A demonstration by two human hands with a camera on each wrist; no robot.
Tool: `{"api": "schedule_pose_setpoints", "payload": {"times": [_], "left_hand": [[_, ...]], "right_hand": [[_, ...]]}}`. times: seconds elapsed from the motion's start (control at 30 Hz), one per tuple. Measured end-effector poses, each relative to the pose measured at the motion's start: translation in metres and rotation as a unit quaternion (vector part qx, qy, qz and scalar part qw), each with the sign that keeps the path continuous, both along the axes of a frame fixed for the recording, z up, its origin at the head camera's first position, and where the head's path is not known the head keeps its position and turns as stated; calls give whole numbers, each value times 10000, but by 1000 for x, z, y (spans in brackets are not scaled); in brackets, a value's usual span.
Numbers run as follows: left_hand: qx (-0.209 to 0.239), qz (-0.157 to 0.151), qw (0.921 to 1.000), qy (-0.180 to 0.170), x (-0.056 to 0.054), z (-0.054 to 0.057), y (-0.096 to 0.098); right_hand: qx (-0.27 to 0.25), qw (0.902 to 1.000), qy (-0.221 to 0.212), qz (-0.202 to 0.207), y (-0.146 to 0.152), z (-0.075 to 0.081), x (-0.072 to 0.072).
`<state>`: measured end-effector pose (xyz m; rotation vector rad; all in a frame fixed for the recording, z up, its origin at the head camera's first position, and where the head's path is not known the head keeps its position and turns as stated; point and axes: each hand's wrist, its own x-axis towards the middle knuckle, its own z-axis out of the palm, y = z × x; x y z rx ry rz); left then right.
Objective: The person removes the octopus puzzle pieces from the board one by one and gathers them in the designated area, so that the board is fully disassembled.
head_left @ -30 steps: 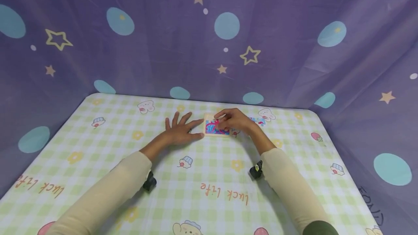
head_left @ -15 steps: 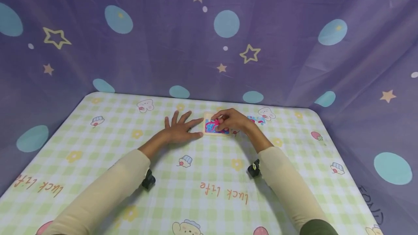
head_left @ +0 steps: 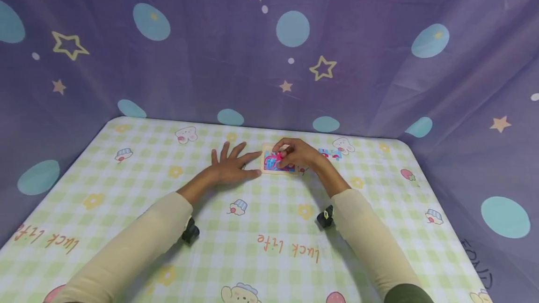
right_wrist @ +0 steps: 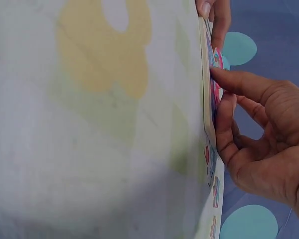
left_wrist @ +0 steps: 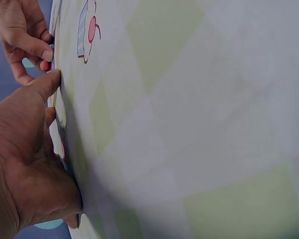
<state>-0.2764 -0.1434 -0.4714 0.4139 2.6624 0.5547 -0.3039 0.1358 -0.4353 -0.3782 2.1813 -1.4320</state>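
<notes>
A small wooden jigsaw puzzle tray [head_left: 275,172] with a blue and pink picture lies flat near the far side of the table. At its left edge, the thumb and index fingertip of my left hand [head_left: 229,170] rest, while the other fingers spread on the cloth. Over the tray, my right hand [head_left: 301,153] pinches a puzzle piece between thumb and fingers. In the right wrist view a pink puzzle piece [right_wrist: 218,56] stands up tilted from the tray surface, beside the right fingertips. My fingers hide part of the picture.
Several loose blue and pink puzzle pieces [head_left: 330,154] lie right of the tray, behind my right wrist. The table [head_left: 269,218] has a green checked cloth. A purple curtain [head_left: 219,59] with stars and dots hangs behind it.
My right hand has shifted slightly left over the tray, still with bent fingers on the piece. The left hand stays at the tray's edge. The head view has tilted a little.
</notes>
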Motion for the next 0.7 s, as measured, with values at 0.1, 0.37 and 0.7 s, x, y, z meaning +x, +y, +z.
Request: {"api": "schedule_pose_setpoints", "payload": {"times": [0.1, 0.37, 0.7], "left_hand": [[4, 12, 10000, 63, -1, 1, 0], [44, 33, 9999, 109, 1, 1, 0], [21, 38, 10000, 89, 0, -4, -1]], "right_hand": [[52, 9999, 61, -77, 0, 1, 0], [297, 9985, 231, -392, -4, -2, 2], [170, 9979, 368, -508, -5, -2, 7]]}}
